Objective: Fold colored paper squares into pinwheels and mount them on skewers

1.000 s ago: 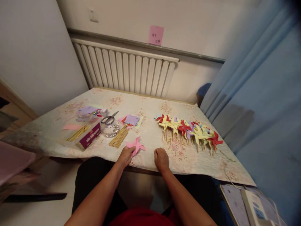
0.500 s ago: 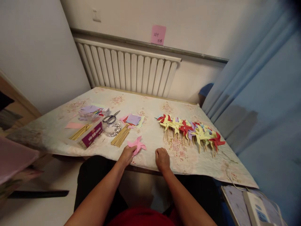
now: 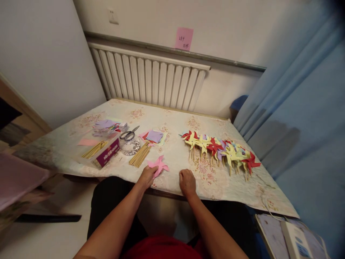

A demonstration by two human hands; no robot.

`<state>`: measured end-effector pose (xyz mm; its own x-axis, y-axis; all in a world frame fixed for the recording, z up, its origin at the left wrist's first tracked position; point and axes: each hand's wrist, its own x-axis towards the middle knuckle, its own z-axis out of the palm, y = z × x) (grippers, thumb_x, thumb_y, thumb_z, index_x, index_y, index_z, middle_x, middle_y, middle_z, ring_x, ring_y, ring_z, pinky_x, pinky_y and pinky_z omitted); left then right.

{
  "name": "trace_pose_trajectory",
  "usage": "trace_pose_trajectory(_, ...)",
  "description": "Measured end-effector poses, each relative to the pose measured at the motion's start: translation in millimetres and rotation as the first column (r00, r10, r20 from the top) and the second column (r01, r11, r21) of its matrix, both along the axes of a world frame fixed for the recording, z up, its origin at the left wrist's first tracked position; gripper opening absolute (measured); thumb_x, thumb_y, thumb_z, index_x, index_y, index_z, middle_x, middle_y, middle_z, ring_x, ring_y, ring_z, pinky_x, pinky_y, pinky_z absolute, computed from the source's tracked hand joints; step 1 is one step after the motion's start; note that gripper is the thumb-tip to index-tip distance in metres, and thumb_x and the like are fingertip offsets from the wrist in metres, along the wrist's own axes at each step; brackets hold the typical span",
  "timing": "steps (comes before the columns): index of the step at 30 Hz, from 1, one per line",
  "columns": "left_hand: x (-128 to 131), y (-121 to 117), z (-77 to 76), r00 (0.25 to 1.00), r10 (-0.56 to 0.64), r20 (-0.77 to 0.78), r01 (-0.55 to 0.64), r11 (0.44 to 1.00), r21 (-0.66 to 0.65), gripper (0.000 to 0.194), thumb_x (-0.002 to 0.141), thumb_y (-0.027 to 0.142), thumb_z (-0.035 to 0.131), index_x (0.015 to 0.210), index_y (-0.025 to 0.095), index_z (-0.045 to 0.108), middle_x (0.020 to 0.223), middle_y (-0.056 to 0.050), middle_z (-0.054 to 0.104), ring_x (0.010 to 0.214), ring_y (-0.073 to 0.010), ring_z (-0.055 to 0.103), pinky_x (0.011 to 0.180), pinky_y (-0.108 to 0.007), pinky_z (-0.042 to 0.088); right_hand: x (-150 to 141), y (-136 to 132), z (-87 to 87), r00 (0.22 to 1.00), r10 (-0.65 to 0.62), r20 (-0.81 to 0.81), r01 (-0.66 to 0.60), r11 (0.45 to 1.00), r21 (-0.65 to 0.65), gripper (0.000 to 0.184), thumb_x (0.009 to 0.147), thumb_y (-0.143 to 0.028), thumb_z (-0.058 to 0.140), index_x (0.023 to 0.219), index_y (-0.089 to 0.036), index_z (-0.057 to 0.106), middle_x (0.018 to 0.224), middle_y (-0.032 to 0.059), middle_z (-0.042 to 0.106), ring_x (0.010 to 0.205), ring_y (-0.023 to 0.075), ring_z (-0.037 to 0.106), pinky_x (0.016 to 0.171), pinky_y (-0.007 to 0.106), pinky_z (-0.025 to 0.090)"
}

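Near the front edge of the table, my left hand (image 3: 147, 176) pinches a pink paper pinwheel (image 3: 159, 165) by one side, its folded blades facing up. My right hand (image 3: 188, 181) rests on the tablecloth to the right of it, fingers curled into a loose fist; the inside of the fist is hidden. Just beyond my left hand lies a bundle of thin wooden sticks (image 3: 140, 155). Behind the sticks are a stack of coloured paper squares (image 3: 155, 136) and a clear round dish of small shiny pieces (image 3: 131, 147). Scissors (image 3: 129, 133) lie by the dish.
Finished-looking pinwheels on sticks (image 3: 215, 145) lie in a row at the right. At the left stand a purple-fronted box (image 3: 108, 153) with sticks and more coloured paper (image 3: 105, 124). A radiator (image 3: 151, 79) runs behind the table; a blue curtain (image 3: 302, 108) hangs at the right.
The whole scene has shifted slightly to the right in view. My hands and the pink pinwheel keep nearly the same positions on the table.
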<state>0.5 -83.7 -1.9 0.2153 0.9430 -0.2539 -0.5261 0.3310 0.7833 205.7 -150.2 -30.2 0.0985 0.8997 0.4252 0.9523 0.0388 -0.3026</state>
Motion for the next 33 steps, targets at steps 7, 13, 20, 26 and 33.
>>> trace_pose_trajectory(7,-1.0,1.4,-6.5,0.999,0.017,-0.045,-0.017,1.0,0.013,0.031,0.06,0.02,0.077,0.088,0.015,0.067,0.084,-0.003,0.073,0.072,-0.0147,0.065,0.076,-0.027,0.052,0.3,-0.1,-0.9,1.0,0.005,0.005,-0.005,1.0,0.005,0.018,0.092,-0.014,0.045,0.079,-0.02,0.055,0.081,0.0039,0.057,0.084,0.0194,0.047,0.077,0.03,0.032)
trace_pose_trajectory(13,-1.0,1.0,-7.0,1.0,0.002,-0.028,-0.001,1.0,0.02,0.029,0.057,0.02,0.079,0.083,0.014,0.068,0.077,-0.002,0.072,0.065,-0.0141,0.063,0.072,-0.027,0.051,0.2,-0.8,-0.4,1.0,0.004,-0.004,-0.004,1.0,0.01,0.019,0.093,-0.014,0.044,0.078,-0.02,0.055,0.08,0.0038,0.057,0.083,0.0194,0.047,0.076,0.03,0.032)
trace_pose_trajectory(20,-1.7,2.3,-11.0,1.0,-0.006,-0.027,0.007,1.0,0.023,0.026,0.059,0.022,0.078,0.083,0.015,0.069,0.077,-0.001,0.072,0.067,-0.0141,0.063,0.075,-0.026,0.05,0.2,-0.6,-1.0,1.0,0.014,0.006,-0.014,1.0,0.014,0.02,0.093,-0.014,0.044,0.078,-0.02,0.054,0.08,0.0035,0.056,0.083,0.0192,0.047,0.077,0.03,0.032)
trace_pose_trajectory(26,-2.0,1.2,-9.7,1.0,-0.012,-0.01,0.013,1.0,0.026,0.028,0.059,0.022,0.078,0.084,0.016,0.069,0.078,-0.001,0.072,0.067,-0.0148,0.063,0.075,-0.026,0.05,-0.3,-1.2,-0.3,1.0,0.01,0.002,-0.01,1.0,0.008,0.019,0.093,-0.014,0.044,0.079,-0.02,0.055,0.08,0.0038,0.056,0.083,0.0193,0.047,0.077,0.03,0.032)
trace_pose_trajectory(33,-2.6,2.9,-13.0,1.0,-0.012,0.0,0.012,1.0,0.028,0.029,0.058,0.022,0.079,0.084,0.014,0.069,0.078,-0.001,0.072,0.067,-0.0144,0.062,0.075,-0.026,0.049,-0.3,-1.4,-0.7,1.0,0.008,0.002,-0.008,0.999,0.031,0.019,0.092,-0.012,0.046,0.078,-0.02,0.055,0.079,0.0035,0.057,0.082,0.0191,0.047,0.075,0.03,0.032)
